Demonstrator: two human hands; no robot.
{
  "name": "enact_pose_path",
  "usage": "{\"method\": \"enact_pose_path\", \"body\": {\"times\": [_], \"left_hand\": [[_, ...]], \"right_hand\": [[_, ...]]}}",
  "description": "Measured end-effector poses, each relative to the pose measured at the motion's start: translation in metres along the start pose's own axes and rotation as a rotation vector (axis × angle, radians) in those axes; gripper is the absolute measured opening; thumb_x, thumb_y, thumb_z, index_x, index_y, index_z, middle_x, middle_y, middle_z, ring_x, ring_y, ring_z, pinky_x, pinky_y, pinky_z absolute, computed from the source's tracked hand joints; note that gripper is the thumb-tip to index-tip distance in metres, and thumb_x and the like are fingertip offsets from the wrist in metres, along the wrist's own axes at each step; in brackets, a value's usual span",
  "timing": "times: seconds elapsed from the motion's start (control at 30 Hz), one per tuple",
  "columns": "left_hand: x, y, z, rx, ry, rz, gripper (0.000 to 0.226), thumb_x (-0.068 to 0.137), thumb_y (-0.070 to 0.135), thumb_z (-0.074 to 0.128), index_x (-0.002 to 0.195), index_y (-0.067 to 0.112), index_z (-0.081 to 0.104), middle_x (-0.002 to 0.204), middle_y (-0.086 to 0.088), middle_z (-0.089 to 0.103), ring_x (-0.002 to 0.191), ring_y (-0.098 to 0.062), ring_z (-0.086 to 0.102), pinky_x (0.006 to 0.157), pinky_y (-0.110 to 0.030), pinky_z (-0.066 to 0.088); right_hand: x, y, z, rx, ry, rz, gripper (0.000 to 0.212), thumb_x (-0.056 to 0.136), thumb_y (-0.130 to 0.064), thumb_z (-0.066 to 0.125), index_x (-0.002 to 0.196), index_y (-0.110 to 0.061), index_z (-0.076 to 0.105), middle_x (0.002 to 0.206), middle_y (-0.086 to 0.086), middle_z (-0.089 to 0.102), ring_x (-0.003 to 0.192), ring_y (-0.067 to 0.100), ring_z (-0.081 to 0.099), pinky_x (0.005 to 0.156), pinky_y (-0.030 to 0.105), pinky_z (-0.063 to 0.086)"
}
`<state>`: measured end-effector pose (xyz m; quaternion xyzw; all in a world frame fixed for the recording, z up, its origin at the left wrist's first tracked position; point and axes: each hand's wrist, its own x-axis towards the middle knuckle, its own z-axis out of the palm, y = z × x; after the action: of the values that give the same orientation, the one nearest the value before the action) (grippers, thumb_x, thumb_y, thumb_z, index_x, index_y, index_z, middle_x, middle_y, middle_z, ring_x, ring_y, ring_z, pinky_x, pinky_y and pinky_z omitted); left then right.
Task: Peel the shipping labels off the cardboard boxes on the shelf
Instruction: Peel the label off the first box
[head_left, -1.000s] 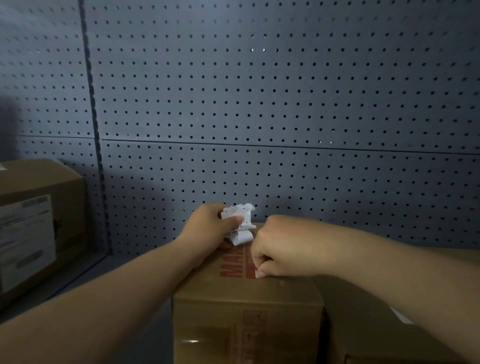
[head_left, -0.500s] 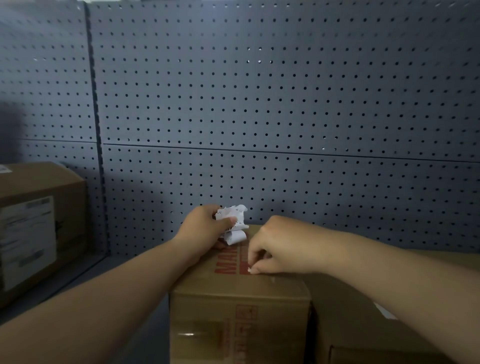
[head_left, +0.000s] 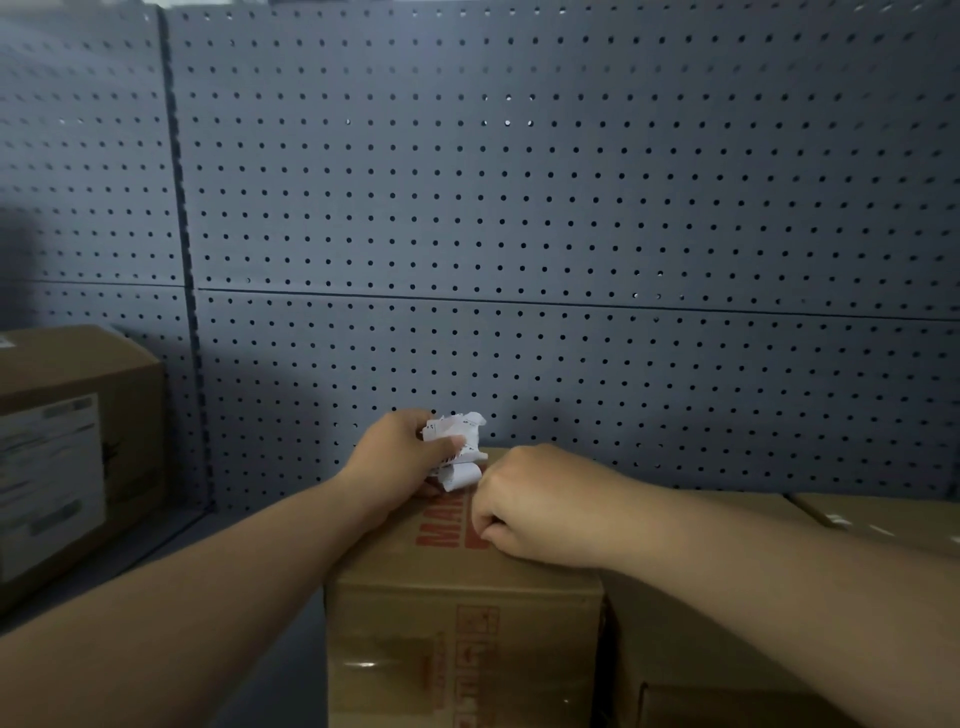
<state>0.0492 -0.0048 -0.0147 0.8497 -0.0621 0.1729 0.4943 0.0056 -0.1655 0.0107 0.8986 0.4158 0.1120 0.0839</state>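
Both bare arms reach in over the grey shelf (head_left: 156, 561) to the cardboard box (head_left: 457, 597) that stands at its front edge, near the middle. The left hand (head_left: 400, 457) lies on the far left part of the box top. Its fingers are curled round a crumpled wad of white label paper (head_left: 457, 447), with the thumb pressed across the front of it. The wad sticks out above and to the right of the fist, and one curled strip hangs down to just above the box top.

The right hand (head_left: 530, 509) sits just beside it, close to the wad, knuckles up and wrist resting on the right part of the box top. Its fingers are bent tightly under, and thumb and forefinger meet low against the cardboard, right at the red print (head_left: 441, 535). Whether they pinch a scrap of label there I cannot tell, because the tips are tucked beneath the hand.

A second box (head_left: 748, 506) stands touching the first on its right, mostly under the right forearm. Another box top (head_left: 883, 519) shows at the shelf's right edge. Well apart, at the left edge, a larger box (head_left: 104, 374) carries a pale shipping label (head_left: 47, 488) flat on its front face, its print blurred. Grey pegboard (head_left: 519, 182) backs the shelf.
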Motion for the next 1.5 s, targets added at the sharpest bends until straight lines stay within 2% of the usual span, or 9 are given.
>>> {"method": "enact_pose_path", "body": {"times": [0.13, 0.3, 0.47, 0.67, 0.77, 0.9, 1.0, 1.3, 1.5], "left_hand": [[-0.001, 0.0, -0.001, 0.008, 0.001, -0.007, 0.02, 0.09, 0.022, 0.063, 0.088, 0.002, 0.065, 0.083, -0.017, 0.068, 0.064, -0.017, 0.057, 0.054, -0.021, 0.046], [0.001, 0.0, -0.001, -0.004, 0.012, -0.007, 0.019, 0.089, 0.023, 0.063, 0.092, 0.004, 0.066, 0.087, -0.017, 0.069, 0.066, -0.016, 0.058, 0.052, -0.018, 0.045], [0.003, -0.001, -0.001, -0.008, -0.008, -0.004, 0.021, 0.088, 0.024, 0.064, 0.09, 0.004, 0.067, 0.088, -0.019, 0.07, 0.075, -0.028, 0.064, 0.074, -0.042, 0.055], [0.003, -0.001, 0.001, -0.016, -0.006, -0.009, 0.021, 0.09, 0.02, 0.062, 0.094, 0.0, 0.065, 0.092, -0.021, 0.069, 0.067, -0.018, 0.058, 0.051, -0.018, 0.048], [0.001, 0.001, 0.0, -0.035, -0.012, -0.022, 0.021, 0.09, 0.02, 0.062, 0.093, -0.001, 0.065, 0.089, -0.02, 0.068, 0.067, -0.019, 0.059, 0.052, -0.018, 0.049], [-0.001, 0.001, 0.0, -0.031, -0.006, -0.031, 0.016, 0.091, 0.02, 0.062, 0.082, 0.006, 0.062, 0.07, -0.006, 0.06, 0.057, -0.013, 0.054, 0.045, -0.015, 0.043], [0.002, 0.004, 0.001, -0.06, -0.016, -0.047, 0.013, 0.091, 0.021, 0.062, 0.084, 0.01, 0.062, 0.072, -0.004, 0.06, 0.058, -0.013, 0.054, 0.045, -0.015, 0.043], [0.001, 0.022, 0.01, -0.24, -0.211, -0.057, 0.014, 0.092, 0.012, 0.055, 0.098, 0.009, 0.067, 0.073, -0.003, 0.065, 0.057, -0.011, 0.057, 0.056, -0.023, 0.046], [0.006, 0.026, 0.014, -0.496, -0.309, -0.116, 0.024, 0.091, 0.021, 0.057, 0.104, 0.002, 0.066, 0.086, -0.008, 0.066, 0.071, -0.016, 0.06, 0.063, -0.027, 0.046]], "right_hand": [[0.001, 0.007, 0.0, 0.069, 0.022, 0.055, 0.022, 0.091, -0.015, 0.05, 0.08, -0.012, 0.069, 0.088, -0.001, 0.069, 0.081, 0.013, 0.06, 0.079, 0.034, 0.05], [-0.004, 0.012, -0.009, 0.207, -0.032, 0.06, 0.019, 0.091, -0.025, 0.058, 0.099, -0.018, 0.073, 0.099, -0.01, 0.07, 0.09, 0.004, 0.061, 0.089, 0.027, 0.048], [0.006, 0.009, -0.002, 0.114, -0.036, 0.026, 0.02, 0.092, -0.025, 0.055, 0.097, -0.019, 0.073, 0.098, -0.008, 0.07, 0.091, 0.007, 0.06, 0.088, 0.03, 0.048], [0.013, 0.009, 0.01, 0.02, -0.042, 0.002, 0.021, 0.094, -0.017, 0.048, 0.095, -0.012, 0.068, 0.099, 0.0, 0.066, 0.092, 0.016, 0.059, 0.087, 0.034, 0.047], [0.014, 0.013, 0.013, -0.093, -0.027, 0.003, 0.018, 0.091, -0.007, 0.046, 0.084, -0.011, 0.062, 0.092, 0.005, 0.063, 0.083, 0.021, 0.059, 0.076, 0.036, 0.05], [0.008, 0.042, -0.001, 0.015, 0.14, 0.263, 0.022, 0.089, -0.008, 0.045, 0.081, -0.005, 0.064, 0.091, 0.009, 0.066, 0.084, 0.025, 0.063, 0.077, 0.04, 0.052], [0.005, 0.05, -0.011, 0.225, 0.317, 0.385, 0.018, 0.091, -0.013, 0.051, 0.088, -0.011, 0.069, 0.093, -0.001, 0.07, 0.086, 0.014, 0.064, 0.082, 0.029, 0.052], [0.019, 0.046, 0.001, 0.562, 0.477, 0.42, 0.009, 0.087, -0.017, 0.062, 0.083, -0.019, 0.068, 0.077, -0.012, 0.063, 0.068, -0.002, 0.054, 0.064, 0.013, 0.045], [0.024, 0.045, 0.005, 0.562, 0.535, 0.451, 0.008, 0.084, -0.017, 0.066, 0.076, -0.017, 0.064, 0.073, -0.005, 0.064, 0.064, 0.007, 0.056, 0.065, 0.025, 0.05]]}}
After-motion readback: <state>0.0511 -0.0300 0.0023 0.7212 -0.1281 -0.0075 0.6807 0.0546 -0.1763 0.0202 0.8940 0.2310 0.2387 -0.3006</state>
